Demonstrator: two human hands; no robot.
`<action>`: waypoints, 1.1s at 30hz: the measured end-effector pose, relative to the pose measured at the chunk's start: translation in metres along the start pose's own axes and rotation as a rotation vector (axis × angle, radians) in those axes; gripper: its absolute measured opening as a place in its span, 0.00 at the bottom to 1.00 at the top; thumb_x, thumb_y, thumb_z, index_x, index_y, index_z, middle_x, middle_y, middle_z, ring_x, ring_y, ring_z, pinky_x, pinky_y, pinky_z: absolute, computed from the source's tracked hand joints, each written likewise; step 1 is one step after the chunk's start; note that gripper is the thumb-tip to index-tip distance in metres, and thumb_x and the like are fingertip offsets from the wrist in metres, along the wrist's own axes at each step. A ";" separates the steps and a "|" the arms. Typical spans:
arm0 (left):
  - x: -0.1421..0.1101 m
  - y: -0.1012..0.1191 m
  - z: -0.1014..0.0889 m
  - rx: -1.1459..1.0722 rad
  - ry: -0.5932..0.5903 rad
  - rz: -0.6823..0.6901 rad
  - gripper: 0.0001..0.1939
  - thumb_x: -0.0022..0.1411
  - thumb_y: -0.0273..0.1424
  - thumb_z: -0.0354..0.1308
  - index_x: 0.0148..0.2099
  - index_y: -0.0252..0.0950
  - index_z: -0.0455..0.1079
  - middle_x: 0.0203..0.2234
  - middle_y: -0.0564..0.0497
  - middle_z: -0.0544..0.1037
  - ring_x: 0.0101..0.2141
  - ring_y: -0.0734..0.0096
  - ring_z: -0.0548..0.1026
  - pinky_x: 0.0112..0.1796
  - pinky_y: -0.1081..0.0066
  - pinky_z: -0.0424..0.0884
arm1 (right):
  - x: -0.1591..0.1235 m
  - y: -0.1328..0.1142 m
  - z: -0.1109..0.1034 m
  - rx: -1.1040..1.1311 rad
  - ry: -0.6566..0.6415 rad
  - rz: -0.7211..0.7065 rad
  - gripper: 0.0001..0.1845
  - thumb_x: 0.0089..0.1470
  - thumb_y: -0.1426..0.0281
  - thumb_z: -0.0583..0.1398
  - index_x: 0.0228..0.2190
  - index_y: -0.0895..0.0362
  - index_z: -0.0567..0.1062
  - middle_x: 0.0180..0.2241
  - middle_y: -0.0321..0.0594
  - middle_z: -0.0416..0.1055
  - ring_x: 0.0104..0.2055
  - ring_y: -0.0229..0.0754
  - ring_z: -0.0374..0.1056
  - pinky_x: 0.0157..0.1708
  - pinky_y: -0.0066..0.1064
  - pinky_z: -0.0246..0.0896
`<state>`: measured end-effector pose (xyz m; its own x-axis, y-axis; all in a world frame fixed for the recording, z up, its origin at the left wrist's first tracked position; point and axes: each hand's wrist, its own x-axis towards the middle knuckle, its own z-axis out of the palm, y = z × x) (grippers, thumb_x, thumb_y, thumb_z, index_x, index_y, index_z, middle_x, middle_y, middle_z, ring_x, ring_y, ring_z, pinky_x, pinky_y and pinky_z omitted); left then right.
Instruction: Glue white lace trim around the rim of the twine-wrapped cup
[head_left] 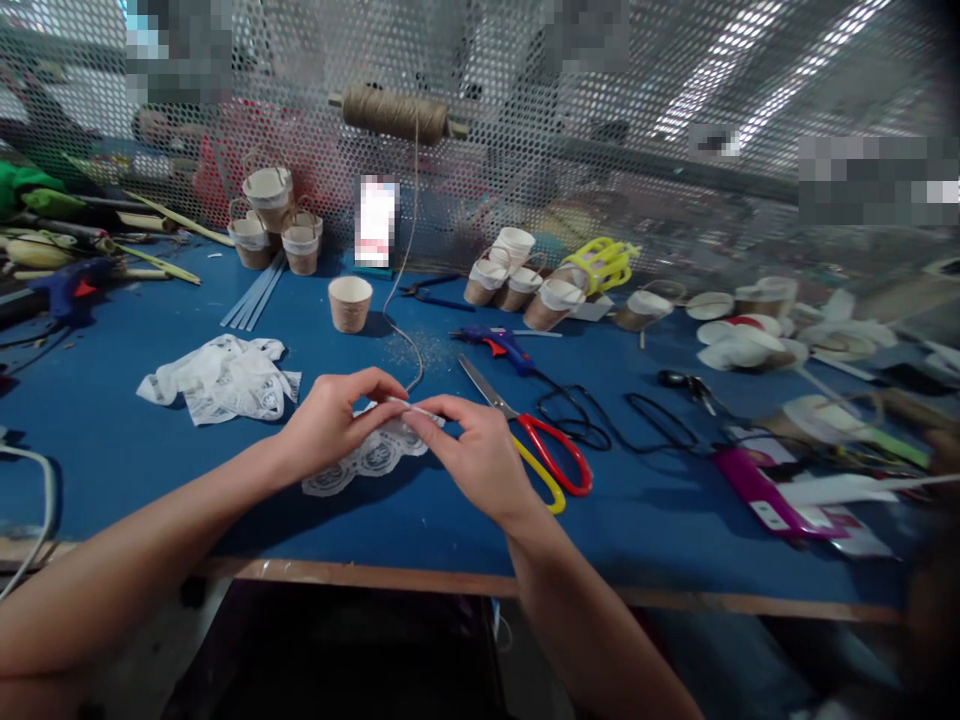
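A strip of white lace (375, 453) hangs between my two hands, just above the blue table. My left hand (334, 418) pinches its upper edge between thumb and fingers. Close beside it, my right hand (469, 440) pinches the same edge farther right. Twine (409, 345) runs down from a spool (394, 112) and ends behind my fingertips; whether I touch it, I cannot tell. Scissors (525, 425) with red and yellow handles lie partly spread to the right of my right hand. A small burlap-wrapped cup (350, 304) stands upright beyond my hands.
More white lace (225, 378) lies crumpled on the left. A blue glue gun (495, 347) with a black cord rests behind the scissors. Glue sticks (255, 295) lie near stacked little buckets (268, 200). A perforated metal screen (495, 150) closes off the back; a purple object (772, 495) lies right.
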<state>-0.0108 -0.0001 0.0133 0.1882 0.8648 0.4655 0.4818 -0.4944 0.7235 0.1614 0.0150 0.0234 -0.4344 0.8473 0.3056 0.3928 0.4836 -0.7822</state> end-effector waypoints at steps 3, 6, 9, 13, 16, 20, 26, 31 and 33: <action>0.005 0.000 -0.001 -0.214 -0.053 -0.183 0.10 0.58 0.35 0.53 0.37 0.33 0.68 0.24 0.53 0.74 0.23 0.77 0.70 0.24 0.77 0.66 | 0.002 0.003 -0.002 0.149 0.021 0.123 0.10 0.50 0.64 0.59 0.25 0.58 0.74 0.21 0.34 0.69 0.22 0.35 0.63 0.23 0.27 0.58; 0.010 -0.001 -0.001 -0.354 -0.144 -0.260 0.14 0.59 0.39 0.50 0.35 0.32 0.67 0.23 0.53 0.72 0.23 0.78 0.68 0.24 0.76 0.64 | 0.005 0.007 -0.003 0.303 0.076 0.200 0.11 0.48 0.63 0.60 0.24 0.58 0.74 0.19 0.34 0.68 0.21 0.34 0.61 0.22 0.26 0.58; 0.012 -0.001 0.003 -0.382 -0.241 -0.295 0.14 0.56 0.39 0.53 0.35 0.32 0.66 0.24 0.52 0.71 0.24 0.76 0.68 0.25 0.74 0.65 | 0.008 0.011 -0.001 0.360 0.147 0.221 0.11 0.46 0.63 0.61 0.22 0.58 0.73 0.17 0.33 0.65 0.20 0.34 0.59 0.21 0.26 0.57; 0.010 -0.002 0.013 -0.320 -0.258 -0.294 0.13 0.53 0.37 0.58 0.34 0.32 0.63 0.23 0.52 0.71 0.24 0.74 0.69 0.25 0.72 0.66 | 0.009 0.011 0.002 0.337 0.222 0.212 0.11 0.46 0.63 0.60 0.22 0.58 0.72 0.17 0.32 0.64 0.19 0.33 0.56 0.20 0.26 0.54; 0.007 -0.001 0.019 -0.305 -0.219 -0.259 0.12 0.55 0.36 0.56 0.37 0.34 0.61 0.24 0.53 0.71 0.24 0.74 0.70 0.26 0.71 0.67 | 0.006 0.005 -0.001 0.299 0.252 0.188 0.10 0.46 0.64 0.60 0.22 0.58 0.71 0.17 0.32 0.63 0.19 0.32 0.55 0.20 0.25 0.53; 0.005 0.005 0.019 -0.174 0.075 -0.085 0.14 0.53 0.33 0.59 0.40 0.35 0.59 0.31 0.50 0.72 0.33 0.71 0.72 0.37 0.67 0.69 | 0.000 -0.006 -0.007 0.167 0.269 0.101 0.10 0.49 0.64 0.59 0.23 0.57 0.70 0.17 0.31 0.62 0.19 0.32 0.55 0.19 0.25 0.52; 0.007 0.011 0.022 -0.280 -0.005 -0.109 0.09 0.54 0.34 0.58 0.31 0.35 0.62 0.26 0.52 0.71 0.29 0.74 0.70 0.35 0.68 0.69 | -0.007 -0.010 -0.011 0.089 0.289 0.041 0.08 0.50 0.66 0.58 0.23 0.56 0.70 0.19 0.32 0.63 0.20 0.33 0.55 0.20 0.26 0.53; 0.011 0.013 0.024 -0.591 -0.063 -0.218 0.10 0.52 0.32 0.60 0.31 0.34 0.61 0.23 0.56 0.68 0.24 0.79 0.68 0.27 0.75 0.67 | -0.011 -0.010 -0.012 0.090 0.267 0.030 0.08 0.50 0.66 0.58 0.23 0.57 0.70 0.18 0.31 0.62 0.20 0.32 0.55 0.19 0.25 0.53; 0.012 0.015 0.023 -0.642 -0.059 -0.238 0.11 0.50 0.32 0.61 0.31 0.34 0.62 0.24 0.56 0.69 0.25 0.79 0.69 0.27 0.75 0.66 | -0.013 -0.011 -0.013 0.083 0.262 0.026 0.08 0.51 0.66 0.58 0.23 0.57 0.70 0.18 0.32 0.62 0.19 0.32 0.55 0.19 0.25 0.53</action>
<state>0.0186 0.0055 0.0179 0.1950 0.9507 0.2413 -0.0837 -0.2290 0.9698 0.1731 0.0020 0.0350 -0.1965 0.8925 0.4061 0.3286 0.4502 -0.8303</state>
